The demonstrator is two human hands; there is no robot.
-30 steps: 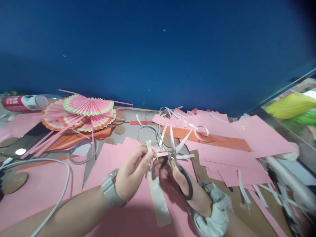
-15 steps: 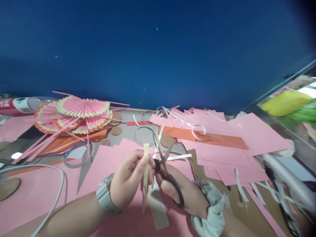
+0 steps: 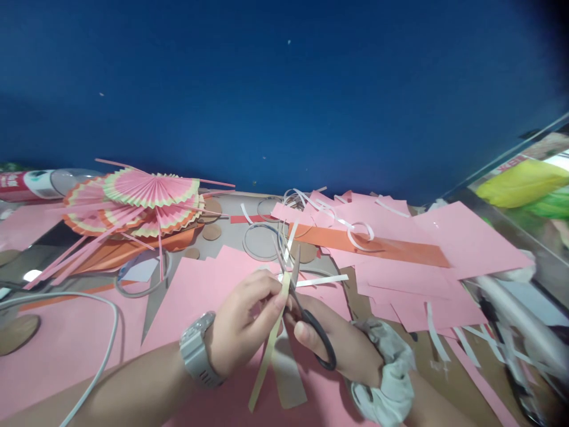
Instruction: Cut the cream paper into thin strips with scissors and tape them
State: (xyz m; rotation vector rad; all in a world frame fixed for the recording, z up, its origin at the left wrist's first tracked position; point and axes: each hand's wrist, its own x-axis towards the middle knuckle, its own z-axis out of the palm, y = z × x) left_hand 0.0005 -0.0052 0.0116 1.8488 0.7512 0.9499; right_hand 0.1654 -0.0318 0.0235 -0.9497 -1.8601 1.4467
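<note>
My left hand, with a grey watch on its wrist, pinches a narrow pale yellow paper strip. The strip's top pokes up past my fingertips and its lower end hangs toward me. In my right hand is a pair of scissors with black handles. Their blades are parted and point away from me, close to the strip's top end; whether they touch it I cannot tell. A wider cream paper piece lies below my hands over pink paper.
Pleated pink paper fans stand at the back left near a bottle. Pink sheets and an orange strip cover the right side. Wire rings and cardboard discs lie in the middle. A white cable curves at left.
My left hand has moved right with the yellow strip, bringing its top to the scissor blades. The strip now slants down to the left instead of hanging straight.
</note>
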